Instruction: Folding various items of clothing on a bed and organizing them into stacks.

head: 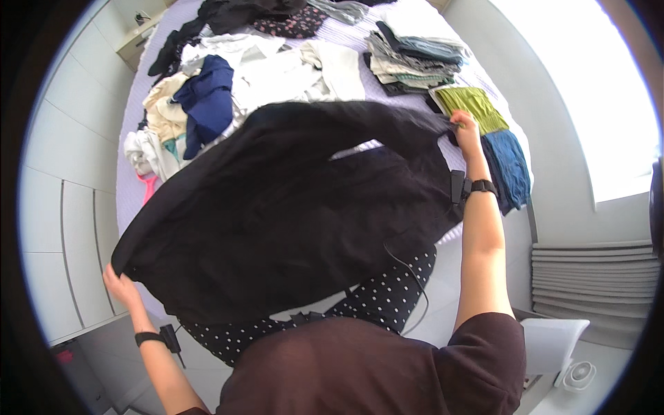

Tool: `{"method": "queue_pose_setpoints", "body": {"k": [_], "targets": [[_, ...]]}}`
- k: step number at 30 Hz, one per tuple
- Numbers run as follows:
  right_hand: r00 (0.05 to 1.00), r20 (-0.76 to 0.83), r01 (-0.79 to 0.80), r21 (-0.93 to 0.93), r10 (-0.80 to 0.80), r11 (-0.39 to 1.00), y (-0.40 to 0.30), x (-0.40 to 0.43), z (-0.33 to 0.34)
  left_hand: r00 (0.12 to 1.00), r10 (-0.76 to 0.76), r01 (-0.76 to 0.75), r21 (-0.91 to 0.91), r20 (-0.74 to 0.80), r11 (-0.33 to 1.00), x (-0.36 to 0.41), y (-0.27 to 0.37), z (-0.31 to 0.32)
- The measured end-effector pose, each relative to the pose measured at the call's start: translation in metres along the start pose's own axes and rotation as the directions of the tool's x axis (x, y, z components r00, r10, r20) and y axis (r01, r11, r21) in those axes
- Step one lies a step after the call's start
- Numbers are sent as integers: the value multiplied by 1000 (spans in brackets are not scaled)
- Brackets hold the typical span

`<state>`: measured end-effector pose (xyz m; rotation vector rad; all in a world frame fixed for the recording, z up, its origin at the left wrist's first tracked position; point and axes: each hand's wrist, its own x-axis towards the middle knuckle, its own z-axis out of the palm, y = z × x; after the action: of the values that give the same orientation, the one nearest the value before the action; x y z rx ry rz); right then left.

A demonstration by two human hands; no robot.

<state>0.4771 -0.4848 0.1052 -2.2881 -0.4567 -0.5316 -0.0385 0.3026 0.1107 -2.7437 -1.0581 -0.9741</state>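
Note:
A large pair of black trousers or similar black garment is stretched wide in front of me, over the near side of the bed. At its lower left end, my left hand grips the edge of the cloth. My right hand pinches the far right end, just beside a folded olive-green garment. A gap shows between two parts of the black cloth near its right side. Whether these are legs or sleeves I cannot tell. Both wrists carry black straps with small devices.
Neat stacks of folded clothes stand on the bed's right side, with folded blue denim nearer. Loose white clothes, a navy garment and black clothes lie heaped beyond. White cabinets line the left; a small white fan sits lower right.

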Motion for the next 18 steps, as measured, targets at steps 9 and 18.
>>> {"method": "queue_pose_setpoints", "body": {"k": [9,18], "targets": [[469,164,-859,312,868,406,-4,-225,-25,957,-65,99,-107,282,989,-194,-52,-38],[228,264,-940,309,937,141,-57,-302,-24,199,-409,761,-403,891,-509,-214,-109,-25]]}}
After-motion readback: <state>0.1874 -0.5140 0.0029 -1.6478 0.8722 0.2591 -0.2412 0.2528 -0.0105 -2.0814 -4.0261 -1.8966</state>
